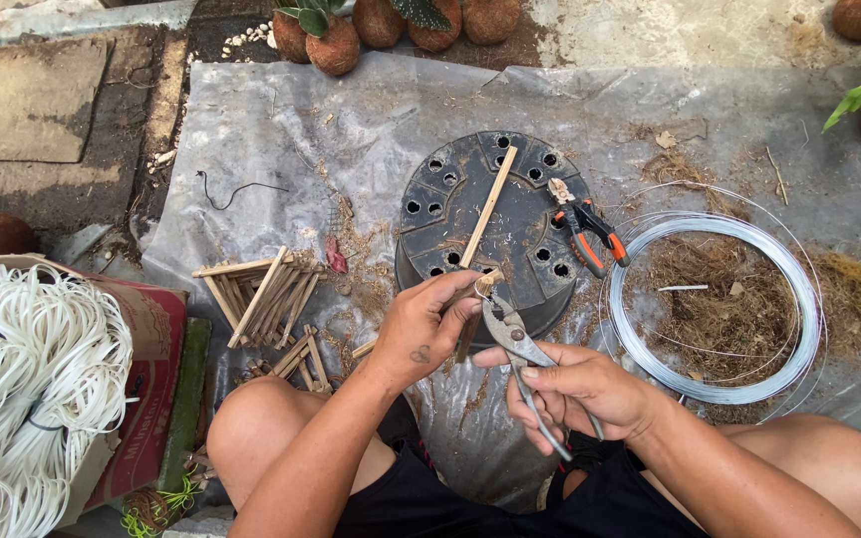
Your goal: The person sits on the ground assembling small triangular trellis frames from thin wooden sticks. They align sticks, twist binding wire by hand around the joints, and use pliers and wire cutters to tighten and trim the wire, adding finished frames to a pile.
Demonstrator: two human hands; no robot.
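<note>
My left hand [429,327] pinches a short wooden stick [474,317] with a loop of thin wire at its top end. My right hand [575,387] grips the handles of steel pliers [513,344], whose jaws close on the wire beside the stick's tip. Both hands work just in front of an upturned black plastic pot [525,244]. A longer wooden stick [487,206] lies across the pot's base. Orange-handled cutters [590,231] rest on the pot's right edge.
A coil of silver wire [715,295] lies to the right on dry fibre. Wooden stick frames [263,294] sit left on the grey plastic sheet [371,120]. A red box [146,384] with white cords [32,384] stands far left. Coconut-husk balls [334,45] line the top.
</note>
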